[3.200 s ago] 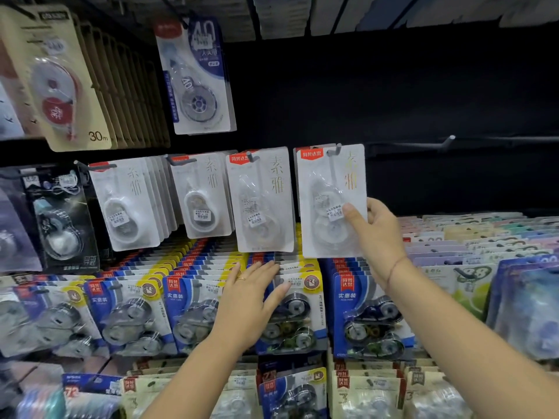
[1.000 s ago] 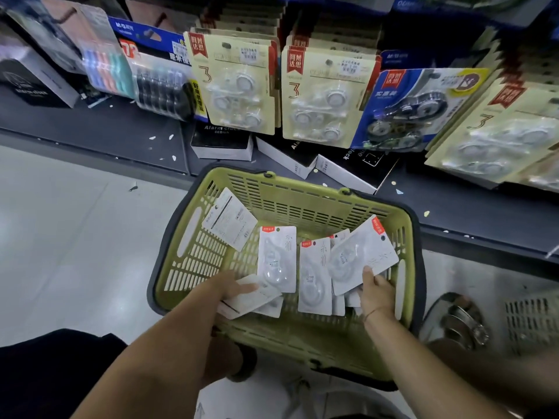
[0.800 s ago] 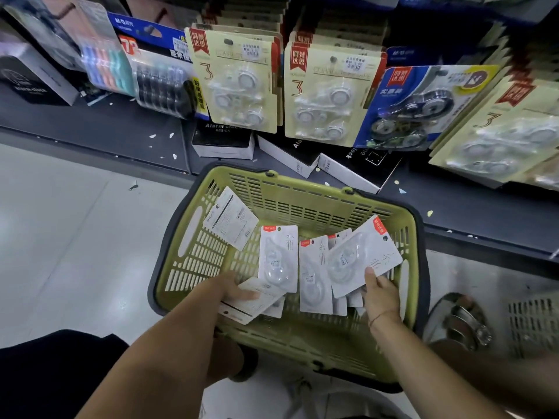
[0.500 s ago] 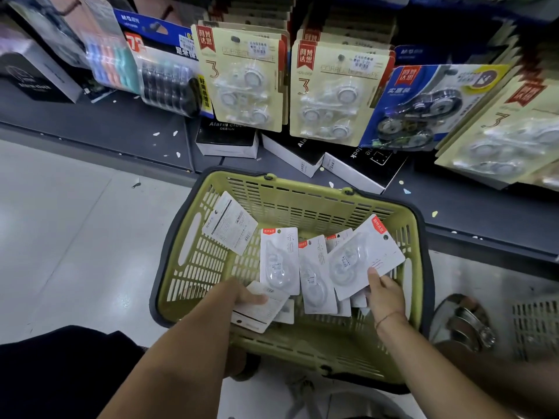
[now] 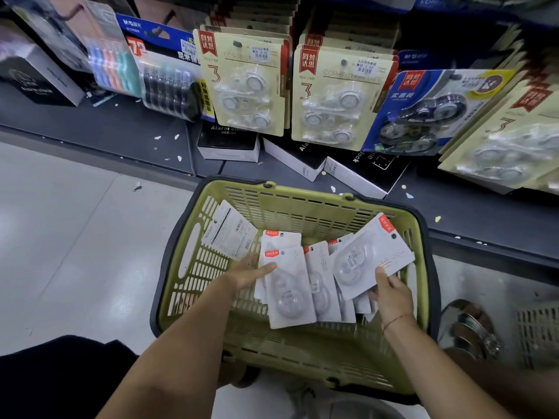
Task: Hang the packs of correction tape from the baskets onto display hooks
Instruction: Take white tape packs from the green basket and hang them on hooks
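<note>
A green plastic basket (image 5: 272, 201) stands on the floor below me with several white packs of correction tape in it. My left hand (image 5: 246, 272) reaches into the basket and holds a white pack (image 5: 287, 294) by its left edge, thumb on its face. My right hand (image 5: 390, 290) pinches the lower edge of another white pack (image 5: 367, 257), which is tilted up toward the basket's right wall. More packs (image 5: 320, 276) lie between the two, and one pack (image 5: 228, 234) leans face down against the left wall.
A dark low shelf (image 5: 121, 131) runs behind the basket with black-and-white boxes (image 5: 227, 145) lying on it. Above hang cream three-packs (image 5: 245, 86) and blue packs (image 5: 423, 113). A sandalled foot (image 5: 469, 328) and a second basket (image 5: 538, 334) are at the right. Pale floor lies at the left.
Since 3.2 s ago my view dropped from the hooks to the basket. In the last second my left hand moved right from a face-down pack and took an upright one; my right hand kept its pack.
</note>
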{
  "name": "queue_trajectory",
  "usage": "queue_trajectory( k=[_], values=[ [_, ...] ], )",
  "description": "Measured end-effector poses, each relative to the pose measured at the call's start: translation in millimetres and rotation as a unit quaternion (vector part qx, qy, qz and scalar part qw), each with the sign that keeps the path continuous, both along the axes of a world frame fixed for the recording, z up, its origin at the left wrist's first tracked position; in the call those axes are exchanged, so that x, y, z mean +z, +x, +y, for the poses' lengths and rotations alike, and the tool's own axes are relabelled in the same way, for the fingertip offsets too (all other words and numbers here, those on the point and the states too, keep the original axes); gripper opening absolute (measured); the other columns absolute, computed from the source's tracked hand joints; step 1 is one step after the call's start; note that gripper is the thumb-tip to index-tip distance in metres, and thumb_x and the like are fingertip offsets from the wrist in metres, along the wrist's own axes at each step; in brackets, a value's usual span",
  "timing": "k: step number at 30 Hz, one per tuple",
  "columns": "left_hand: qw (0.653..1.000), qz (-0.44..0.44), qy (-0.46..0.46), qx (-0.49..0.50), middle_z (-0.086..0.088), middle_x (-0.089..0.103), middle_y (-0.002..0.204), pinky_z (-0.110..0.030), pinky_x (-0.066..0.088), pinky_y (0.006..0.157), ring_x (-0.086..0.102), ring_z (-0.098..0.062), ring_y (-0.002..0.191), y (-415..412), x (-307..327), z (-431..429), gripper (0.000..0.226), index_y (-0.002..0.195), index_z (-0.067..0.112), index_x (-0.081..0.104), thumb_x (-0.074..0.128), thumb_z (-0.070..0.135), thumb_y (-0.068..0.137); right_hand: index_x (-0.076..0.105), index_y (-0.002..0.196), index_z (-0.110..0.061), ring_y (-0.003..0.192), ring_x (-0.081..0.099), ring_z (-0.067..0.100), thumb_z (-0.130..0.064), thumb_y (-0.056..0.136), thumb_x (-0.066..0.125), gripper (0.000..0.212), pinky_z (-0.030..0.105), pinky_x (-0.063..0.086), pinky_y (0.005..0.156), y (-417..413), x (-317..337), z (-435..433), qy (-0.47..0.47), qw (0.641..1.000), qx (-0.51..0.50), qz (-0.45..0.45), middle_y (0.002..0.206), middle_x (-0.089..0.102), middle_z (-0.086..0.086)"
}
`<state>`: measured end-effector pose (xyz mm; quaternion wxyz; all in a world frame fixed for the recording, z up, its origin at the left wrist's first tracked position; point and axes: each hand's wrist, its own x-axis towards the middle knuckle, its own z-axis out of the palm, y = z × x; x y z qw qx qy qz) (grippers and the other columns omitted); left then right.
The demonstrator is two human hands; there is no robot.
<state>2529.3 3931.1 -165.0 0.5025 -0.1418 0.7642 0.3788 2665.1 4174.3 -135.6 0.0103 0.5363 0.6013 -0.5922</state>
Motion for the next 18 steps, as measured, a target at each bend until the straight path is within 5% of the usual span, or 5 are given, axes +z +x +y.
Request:
queue_trajectory(
  k=[4,10,15,18],
  values=[
    [0.999,0.037,-0.004,0.014,-0.008,0.053,0.143,-0.049,0.04,0.106,0.049,-0.031,0.131,3.8,-20.3,9.8,0.066,0.141,0.019,0.047,0.074,0.041,0.085,0.063,0.087,-0.019,0.104,0.062,0.032,-0.028,0.1,0.05,0.021,0.05,0.047,0.101,0.0,0.6,1.8,0.004,1.0,0.006,0.012,0.103,0.067,0.007],
    [0.995,0.041,-0.083,0.023,-0.005,0.054,0.142,-0.054,0.045,0.104,0.05,-0.031,0.13,6.7,-93.9,0.7,0.127,0.137,0.021,0.051,0.072,0.088,0.031,0.059,0.098,-0.006,0.093,0.055,0.023,-0.023,0.101,0.047,0.021,0.031,0.042,0.079,0.8,-3.3,3.5,0.052,0.996,0.071,0.003,0.105,0.063,0.014],
    [0.987,0.094,-0.126,-0.037,-0.011,0.023,0.157,-0.049,0.027,0.118,0.023,-0.033,0.147,12.4,-48.9,21.2,0.103,0.146,0.017,0.039,0.078,0.067,0.066,0.059,0.109,-0.005,0.097,0.054,0.02,-0.021,0.102,0.044,0.023,0.029,0.039,0.08,-2.5,-5.1,1.8,0.075,0.993,0.086,-0.016,0.103,0.06,0.008],
    [0.998,0.039,-0.045,-0.018,-0.007,0.058,0.133,-0.047,0.045,0.108,0.05,-0.03,0.133,27.6,-42.4,27.3,0.08,0.132,0.014,0.055,0.086,0.049,0.067,0.059,0.101,-0.003,0.09,0.053,0.021,-0.02,0.103,0.043,0.024,0.025,0.039,0.063,-3.7,-6.7,1.7,0.088,0.992,0.084,-0.026,0.097,0.06,0.01]
  ],
)
